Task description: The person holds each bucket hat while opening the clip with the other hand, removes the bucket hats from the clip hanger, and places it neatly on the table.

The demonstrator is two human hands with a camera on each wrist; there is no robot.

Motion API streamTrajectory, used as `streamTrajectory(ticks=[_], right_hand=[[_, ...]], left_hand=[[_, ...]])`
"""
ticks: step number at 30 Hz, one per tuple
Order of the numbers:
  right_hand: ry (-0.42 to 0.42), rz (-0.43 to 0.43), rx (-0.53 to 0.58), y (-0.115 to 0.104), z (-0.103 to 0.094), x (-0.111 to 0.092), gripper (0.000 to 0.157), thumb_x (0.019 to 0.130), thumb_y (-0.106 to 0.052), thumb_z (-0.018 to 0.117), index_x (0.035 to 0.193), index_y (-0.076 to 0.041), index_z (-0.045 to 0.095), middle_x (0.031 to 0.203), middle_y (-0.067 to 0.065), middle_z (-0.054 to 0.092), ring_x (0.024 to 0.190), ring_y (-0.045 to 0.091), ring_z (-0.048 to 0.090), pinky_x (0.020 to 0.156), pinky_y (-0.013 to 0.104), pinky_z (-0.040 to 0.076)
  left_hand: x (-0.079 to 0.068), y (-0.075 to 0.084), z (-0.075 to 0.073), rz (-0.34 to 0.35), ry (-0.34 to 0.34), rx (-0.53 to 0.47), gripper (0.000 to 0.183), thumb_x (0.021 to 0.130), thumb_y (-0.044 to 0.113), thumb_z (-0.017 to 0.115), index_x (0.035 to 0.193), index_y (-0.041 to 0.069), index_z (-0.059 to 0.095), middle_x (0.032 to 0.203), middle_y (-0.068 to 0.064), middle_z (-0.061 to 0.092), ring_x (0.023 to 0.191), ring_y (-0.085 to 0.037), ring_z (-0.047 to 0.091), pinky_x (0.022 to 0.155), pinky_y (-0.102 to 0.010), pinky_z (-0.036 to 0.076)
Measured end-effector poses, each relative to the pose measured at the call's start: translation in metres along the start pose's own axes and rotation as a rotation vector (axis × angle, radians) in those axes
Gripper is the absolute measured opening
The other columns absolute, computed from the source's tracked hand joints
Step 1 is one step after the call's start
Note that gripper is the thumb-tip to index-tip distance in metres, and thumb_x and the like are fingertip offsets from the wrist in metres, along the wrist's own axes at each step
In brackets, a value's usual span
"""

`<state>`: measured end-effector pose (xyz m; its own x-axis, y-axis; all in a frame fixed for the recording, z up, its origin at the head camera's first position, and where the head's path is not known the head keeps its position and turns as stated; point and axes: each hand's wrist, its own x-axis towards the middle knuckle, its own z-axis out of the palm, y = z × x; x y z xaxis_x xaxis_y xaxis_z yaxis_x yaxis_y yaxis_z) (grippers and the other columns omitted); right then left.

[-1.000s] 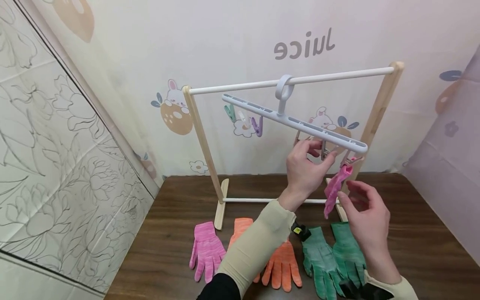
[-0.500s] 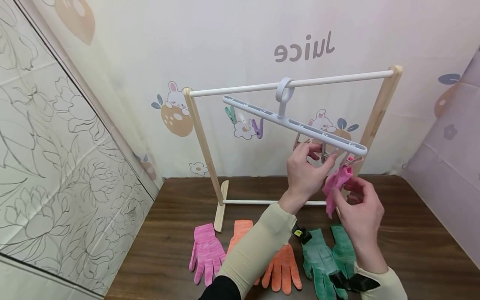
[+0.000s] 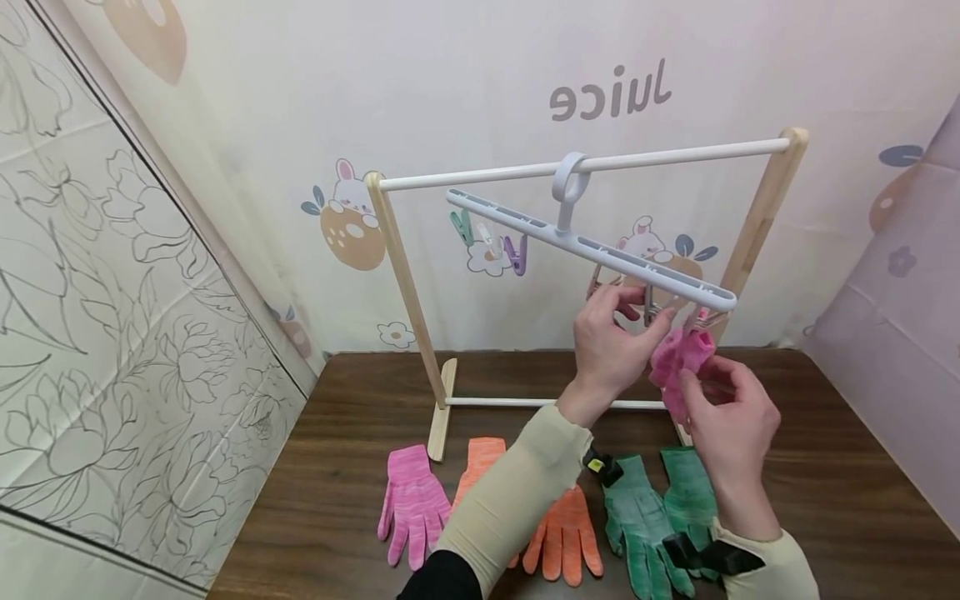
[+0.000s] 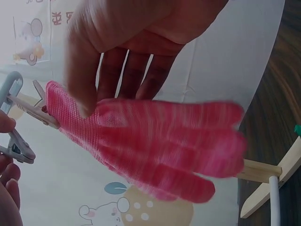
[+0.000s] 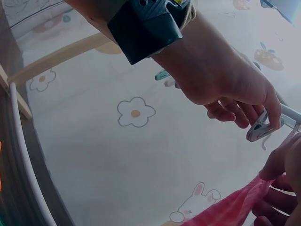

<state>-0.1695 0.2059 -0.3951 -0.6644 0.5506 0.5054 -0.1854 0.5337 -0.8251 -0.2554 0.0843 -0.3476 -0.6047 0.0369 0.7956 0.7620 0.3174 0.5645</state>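
A pink knit glove (image 3: 681, 358) hangs by its cuff from a pale clothespin (image 4: 35, 112) near the right end of a white clip hanger (image 3: 637, 265). My right hand (image 3: 731, 417) pinches the glove below the cuff, thumb in front and fingers behind. In the left wrist view, the glove's fingers point away from the clothespin. Left of it, my left hand (image 3: 613, 337) pinches a grey clothespin (image 5: 261, 129) under the hanger. Another clothespin hangs just behind that hand.
The hanger hooks over the rail (image 3: 480, 175) of a wooden stand. Green, white and purple clothespins (image 3: 516, 254) hang toward its left end. On the table (image 3: 300, 517) lie a pink glove (image 3: 415, 504), orange gloves (image 3: 566, 533) and green gloves (image 3: 637, 517).
My right hand has moved in from beside the hanging glove and taken hold of it. The glove has turned and its cuff shows wider. My left hand stays at the grey clothespin.
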Motion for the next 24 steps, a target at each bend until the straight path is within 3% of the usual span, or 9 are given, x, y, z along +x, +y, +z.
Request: streamTrajectory(ticks=[3, 5, 12, 18, 24], right_hand=[[0.021, -0.016, 0.014, 0.0015, -0.0011, 0.0011, 0.027, 0.089, -0.022, 0.075, 0.110, -0.004, 0.075, 0.094, -0.034, 0.059, 0.081, -0.017, 0.056, 0.073, -0.001, 0.042], [0.031, -0.026, 0.022, 0.0021, -0.0020, 0.0016, 0.027, 0.090, -0.022, 0.074, 0.109, -0.003, 0.074, 0.092, -0.041, 0.055, 0.081, -0.018, 0.056, 0.073, -0.001, 0.042], [0.040, -0.043, 0.016, 0.0025, -0.0052, 0.0006, 0.027, 0.092, -0.022, 0.072, 0.109, -0.001, 0.073, 0.092, -0.041, 0.054, 0.082, -0.018, 0.055, 0.073, 0.000, 0.043], [0.034, -0.052, 0.025, 0.0022, -0.0065, -0.0005, 0.026, 0.092, -0.021, 0.073, 0.109, -0.001, 0.073, 0.092, -0.041, 0.055, 0.082, -0.018, 0.056, 0.073, 0.000, 0.044], [0.014, -0.054, 0.030, 0.0008, -0.0063, -0.0033, 0.026, 0.091, -0.020, 0.073, 0.108, -0.001, 0.073, 0.092, -0.041, 0.056, 0.082, -0.018, 0.056, 0.072, 0.000, 0.044]], left_hand=[[-0.0004, 0.0003, 0.0005, 0.009, 0.001, 0.011, 0.028, 0.087, 0.023, 0.080, 0.106, 0.007, 0.067, 0.097, -0.004, 0.072, 0.078, -0.007, 0.063, 0.065, -0.002, 0.045], [-0.0005, 0.0006, 0.0007, 0.010, 0.003, 0.008, 0.028, 0.087, 0.023, 0.079, 0.106, 0.007, 0.067, 0.099, -0.005, 0.071, 0.078, -0.008, 0.064, 0.066, -0.002, 0.046], [-0.0013, 0.0006, 0.0016, 0.001, 0.005, -0.012, 0.034, 0.086, 0.023, 0.080, 0.111, 0.007, 0.065, 0.102, -0.005, 0.069, 0.080, -0.009, 0.063, 0.065, -0.003, 0.046], [-0.0018, 0.0000, 0.0012, 0.007, 0.006, -0.001, 0.033, 0.087, 0.022, 0.079, 0.111, 0.008, 0.062, 0.099, -0.005, 0.067, 0.080, -0.010, 0.063, 0.064, -0.014, 0.054], [-0.0031, -0.0004, -0.0002, 0.018, -0.003, 0.000, 0.021, 0.089, 0.020, 0.076, 0.103, 0.008, 0.064, 0.093, -0.004, 0.068, 0.078, -0.009, 0.062, 0.064, -0.006, 0.047]])
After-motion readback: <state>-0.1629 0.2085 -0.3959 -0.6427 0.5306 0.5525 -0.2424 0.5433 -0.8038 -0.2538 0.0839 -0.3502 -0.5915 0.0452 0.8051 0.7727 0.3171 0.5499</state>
